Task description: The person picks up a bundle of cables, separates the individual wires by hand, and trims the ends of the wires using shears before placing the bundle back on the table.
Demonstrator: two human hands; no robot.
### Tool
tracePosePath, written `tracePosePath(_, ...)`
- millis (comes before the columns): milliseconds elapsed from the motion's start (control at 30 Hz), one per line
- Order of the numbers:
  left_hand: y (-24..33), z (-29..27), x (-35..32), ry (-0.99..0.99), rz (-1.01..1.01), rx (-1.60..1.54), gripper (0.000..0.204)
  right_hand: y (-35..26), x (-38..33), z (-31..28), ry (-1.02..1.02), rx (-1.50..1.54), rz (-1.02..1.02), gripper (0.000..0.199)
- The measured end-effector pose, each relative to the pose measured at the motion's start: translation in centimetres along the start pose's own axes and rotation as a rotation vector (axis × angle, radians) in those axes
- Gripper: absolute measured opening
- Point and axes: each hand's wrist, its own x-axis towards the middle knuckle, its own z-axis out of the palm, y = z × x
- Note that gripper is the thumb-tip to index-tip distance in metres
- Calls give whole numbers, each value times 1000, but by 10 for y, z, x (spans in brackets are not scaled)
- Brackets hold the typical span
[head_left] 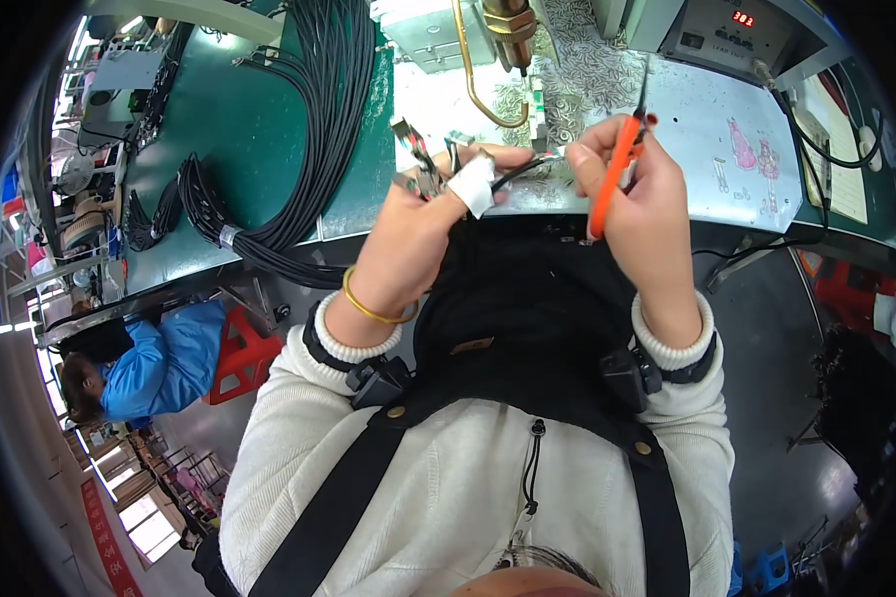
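My left hand [413,229] is closed around several black cables [518,171] whose stripped ends show thin coloured wires [415,142]. A white wrap [473,185] covers part of a finger on that hand. One cable end stretches to the right, where its small wires [550,154] reach the fingertips of my right hand [642,189]. Across the right palm lies an orange-handled tool [615,174], its narrow dark tip pointing away from me. The fingers are closed on it; its exact kind is unclear. Both hands are above the near edge of the bench.
Beyond my hands stands a soldering machine [510,35] with a bent copper-coloured tube [468,75]. Metal scraps [602,90] litter the plate beside it. A control box [732,40] stands at far right. Bundled black cables [319,149] cover the left bench. A person in blue [164,363] is at left.
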Motion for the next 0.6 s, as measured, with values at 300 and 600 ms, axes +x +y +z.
tracePosePath(300, -17, -1, -18, -140, 77, 248, 18, -10, -29, 11, 80, -534, -269, 24)
tracePosePath(600, -20, 4, -16, -53, 606, 654, 24, -4, -29, -2, 69, -426, 29, 29)
